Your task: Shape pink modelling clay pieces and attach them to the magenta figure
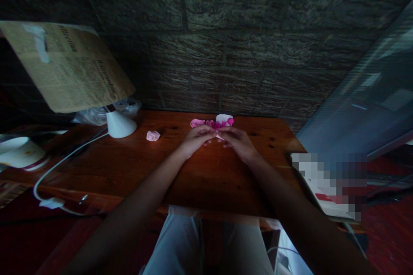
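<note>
My left hand [197, 139] and my right hand [237, 141] meet over the middle of the wooden table. Thumbs and fingertips of both pinch a small soft pink piece [220, 136], perhaps modelling clay; the fingers cover most of it. Just beyond the fingertips lie several bright magenta pieces [230, 122], a flat pink piece [196, 123] and a white piece [223, 117]. Apart from these, to the left of my left hand, sits a crumpled pale pink lump [153, 135].
A lamp with a printed paper shade [80, 73] and white base [121, 124] stands at the left, its white cord [61, 159] running over the table [206, 180]. A white cup [24, 152] is farther left. A brick wall [241, 51] backs the table; a blurred flat object [329, 184] lies right.
</note>
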### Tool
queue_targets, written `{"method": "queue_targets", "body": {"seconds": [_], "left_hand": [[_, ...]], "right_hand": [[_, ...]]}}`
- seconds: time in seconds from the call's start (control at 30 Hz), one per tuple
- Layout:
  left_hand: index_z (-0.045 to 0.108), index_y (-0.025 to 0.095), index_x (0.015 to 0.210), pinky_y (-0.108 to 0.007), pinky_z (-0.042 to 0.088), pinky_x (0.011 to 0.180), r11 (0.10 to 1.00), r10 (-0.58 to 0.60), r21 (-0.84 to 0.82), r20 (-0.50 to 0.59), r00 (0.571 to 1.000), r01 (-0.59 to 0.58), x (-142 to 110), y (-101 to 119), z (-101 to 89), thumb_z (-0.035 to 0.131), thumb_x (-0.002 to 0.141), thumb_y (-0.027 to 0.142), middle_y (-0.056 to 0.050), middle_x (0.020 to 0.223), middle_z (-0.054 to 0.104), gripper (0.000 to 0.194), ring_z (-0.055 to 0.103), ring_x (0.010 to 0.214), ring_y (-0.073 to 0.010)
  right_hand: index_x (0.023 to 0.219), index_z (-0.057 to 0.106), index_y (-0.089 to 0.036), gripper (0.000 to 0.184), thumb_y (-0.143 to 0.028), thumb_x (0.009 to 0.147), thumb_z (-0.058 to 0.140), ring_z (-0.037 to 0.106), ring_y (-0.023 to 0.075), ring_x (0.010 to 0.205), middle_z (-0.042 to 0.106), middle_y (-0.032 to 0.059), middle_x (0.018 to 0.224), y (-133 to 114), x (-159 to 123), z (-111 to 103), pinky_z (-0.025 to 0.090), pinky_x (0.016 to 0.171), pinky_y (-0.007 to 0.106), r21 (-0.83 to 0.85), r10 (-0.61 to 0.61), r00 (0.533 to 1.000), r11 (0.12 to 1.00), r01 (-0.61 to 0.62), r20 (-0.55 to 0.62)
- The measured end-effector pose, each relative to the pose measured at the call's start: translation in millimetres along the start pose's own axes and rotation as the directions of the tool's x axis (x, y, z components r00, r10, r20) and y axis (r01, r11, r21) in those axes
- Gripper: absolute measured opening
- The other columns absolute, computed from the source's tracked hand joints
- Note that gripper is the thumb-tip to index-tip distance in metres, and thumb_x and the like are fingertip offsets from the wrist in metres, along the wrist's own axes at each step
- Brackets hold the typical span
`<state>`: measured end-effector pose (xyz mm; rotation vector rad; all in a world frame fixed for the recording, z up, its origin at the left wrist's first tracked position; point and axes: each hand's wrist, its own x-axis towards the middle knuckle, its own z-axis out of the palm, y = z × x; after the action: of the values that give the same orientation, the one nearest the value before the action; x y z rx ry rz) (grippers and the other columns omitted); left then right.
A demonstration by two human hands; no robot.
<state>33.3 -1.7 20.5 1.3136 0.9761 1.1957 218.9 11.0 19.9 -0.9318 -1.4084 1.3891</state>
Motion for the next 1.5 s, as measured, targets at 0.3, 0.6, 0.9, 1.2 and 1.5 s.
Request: {"method": "queue_targets", "body": {"seconds": [0.3, 0.6, 0.9, 1.2, 1.5], "left_hand": [[0.073, 0.016, 0.085, -0.020, 0.040, 0.057, 0.999, -0.003, -0.033, -0.009, 1.000, 0.003, 1.4, -2.7, 0.4, 0.084, 0.069, 0.030, 0.001, 0.072, 0.066, 0.024, 0.055, 0.061, -0.0078], [0.072, 0.016, 0.085, -0.020, 0.039, 0.056, 0.999, -0.017, -0.039, -0.008, 1.000, 0.017, 1.7, -2.6, 0.2, 0.082, 0.072, 0.027, 0.001, 0.073, 0.066, 0.019, 0.055, 0.061, -0.0080], [0.072, 0.016, 0.085, -0.020, 0.039, 0.056, 1.000, -0.006, -0.030, -0.001, 1.000, 0.006, 1.0, -0.7, 0.5, 0.082, 0.071, 0.029, 0.002, 0.069, 0.064, 0.022, 0.054, 0.059, -0.0079], [0.070, 0.016, 0.084, -0.021, 0.039, 0.055, 0.997, -0.033, 0.068, 0.017, 0.999, 0.032, 0.6, 0.3, 0.5, 0.080, 0.074, 0.032, 0.002, 0.070, 0.065, 0.021, 0.055, 0.060, -0.0091], [0.069, 0.016, 0.083, -0.020, 0.041, 0.056, 0.997, -0.049, 0.068, 0.019, 0.999, 0.047, 1.8, 0.2, 0.5, 0.075, 0.079, 0.024, 0.002, 0.069, 0.065, 0.011, 0.056, 0.058, -0.0083]], "right_hand": [[0.094, 0.077, -0.021, 0.036, -0.044, 0.067, 0.085, 0.075, 0.0201, 0.080, 0.079, 0.0057, 0.087, -1.2, 0.2, 0.1, 0.054, 0.063, 0.027, -0.006, 0.007, 1.000, 1.000, -0.007, 0.004], [0.092, 0.077, -0.022, 0.036, -0.045, 0.066, 0.086, 0.073, 0.0186, 0.076, 0.079, 0.0051, 0.085, -1.0, -0.5, 0.9, 0.053, 0.061, 0.027, 0.012, 0.012, 1.000, 1.000, -0.012, 0.000], [0.092, 0.078, -0.021, 0.034, -0.045, 0.069, 0.085, 0.073, 0.0175, 0.075, 0.079, 0.0052, 0.085, -1.3, -0.5, 0.8, 0.054, 0.061, 0.026, -0.028, 0.018, 1.000, 0.999, -0.017, 0.020], [0.090, 0.078, -0.020, 0.021, -0.037, 0.078, 0.079, 0.071, 0.0148, 0.069, 0.079, 0.0049, 0.086, 4.2, 2.3, 0.1, 0.053, 0.056, 0.023, -0.124, 0.015, 0.999, 0.992, -0.009, 0.042], [0.093, 0.078, -0.020, 0.011, -0.026, 0.085, 0.073, 0.072, 0.0139, 0.066, 0.080, 0.0049, 0.087, 3.9, 1.3, 2.6, 0.055, 0.055, 0.023, -0.161, 0.041, 0.998, 0.986, -0.033, 0.045]]}}
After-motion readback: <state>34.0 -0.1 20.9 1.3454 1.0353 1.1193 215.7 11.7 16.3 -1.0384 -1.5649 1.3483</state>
